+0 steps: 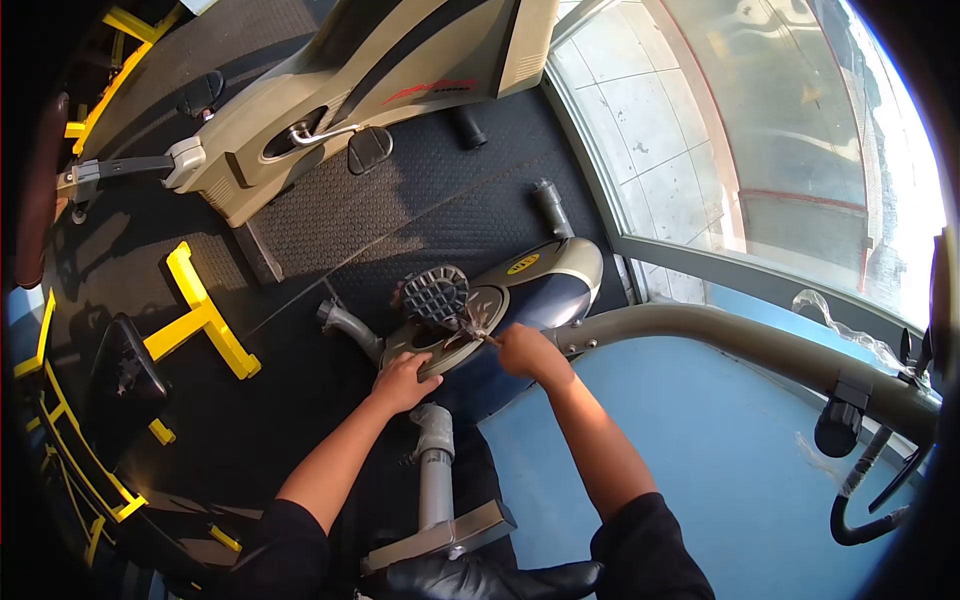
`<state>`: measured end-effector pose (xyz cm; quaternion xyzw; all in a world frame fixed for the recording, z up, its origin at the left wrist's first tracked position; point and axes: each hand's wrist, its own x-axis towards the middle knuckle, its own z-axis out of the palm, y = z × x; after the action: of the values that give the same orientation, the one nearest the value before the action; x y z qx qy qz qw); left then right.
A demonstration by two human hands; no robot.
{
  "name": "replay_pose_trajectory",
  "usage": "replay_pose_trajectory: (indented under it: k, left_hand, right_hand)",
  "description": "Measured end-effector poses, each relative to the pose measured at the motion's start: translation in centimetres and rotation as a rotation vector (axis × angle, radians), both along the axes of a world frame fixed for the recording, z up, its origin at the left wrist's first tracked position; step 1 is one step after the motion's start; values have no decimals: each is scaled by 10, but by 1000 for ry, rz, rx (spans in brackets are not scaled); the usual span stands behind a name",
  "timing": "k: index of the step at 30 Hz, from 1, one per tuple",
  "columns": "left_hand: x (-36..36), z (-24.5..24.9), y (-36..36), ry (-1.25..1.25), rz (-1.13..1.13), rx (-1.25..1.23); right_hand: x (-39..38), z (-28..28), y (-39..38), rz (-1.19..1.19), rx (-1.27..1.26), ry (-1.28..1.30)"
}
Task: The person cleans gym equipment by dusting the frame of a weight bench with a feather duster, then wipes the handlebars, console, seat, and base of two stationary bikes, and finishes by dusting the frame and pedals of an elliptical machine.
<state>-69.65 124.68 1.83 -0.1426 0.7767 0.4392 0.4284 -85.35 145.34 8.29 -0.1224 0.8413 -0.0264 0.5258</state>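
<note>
An exercise bike with a dark blue and grey-beige housing [555, 295] stands below me. Its black ribbed pedal [436, 296] sits over the round crank cover [487, 303]. Fingers closed, my right hand [532, 354] grips the thin end of a brush-like tool [478, 318]. The tool's frayed, brownish tip lies against the crank area beside the pedal; its exact kind is hard to make out. My left hand [404, 382] rests on the near edge of the housing, fingers stretched and holding nothing.
A second, beige exercise bike [350, 100] stands ahead on the black rubber floor [330, 215]. Yellow metal frames [200, 318] are at left. Closest to me are the black saddle [490, 580] and grey seat post [436, 485]. The handlebar tube [720, 335] extends right, near a glass window [640, 130].
</note>
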Motion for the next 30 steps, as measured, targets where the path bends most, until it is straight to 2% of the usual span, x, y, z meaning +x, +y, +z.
replay_pose_trajectory:
  k: [2, 5, 6, 9, 11, 12, 14, 17, 19, 21, 24, 27, 30]
  left_hand:
    - [-13, -2, 9, 9, 6, 37]
    - [-20, -8, 24, 62, -99, -17]
    - [-21, -14, 24, 51, -111, 32]
    - [-21, -13, 26, 40, -98, 36]
    - [-23, -14, 24, 22, -102, 46]
    - [-24, -15, 24, 1, -107, 60]
    - [-25, -17, 25, -21, -104, 67]
    - [-26, -16, 26, -56, -93, 64]
    - [-23, -18, 26, -76, -86, 66]
    - [-22, -22, 28, -93, -84, 73]
    - [-18, -23, 30, -82, -77, 62]
    - [-21, -16, 27, -94, -70, 64]
    - [-26, -12, 25, -100, -99, 58]
  right_hand:
    - [2, -20, -9, -109, 90, 27]
    - [-32, -13, -14, -101, 234, 147]
    - [-42, -20, -11, -101, 236, 144]
    - [-61, -30, -7, -3, 317, 192]
    - [-65, -23, -6, 237, 120, 74]
    - [-70, -19, -5, 189, 134, 60]
    - [-93, -33, 18, 247, 223, 9]
    - [-123, -45, 55, 66, 440, 291]
    - [-139, -39, 60, 0, 614, 395]
    - [-153, -42, 81, -8, 679, 425]
    - [-163, -35, 100, -57, 669, 485]
    - [-151, -30, 103, 45, 569, 522]
    - [-113, -10, 75, 213, 318, 268]
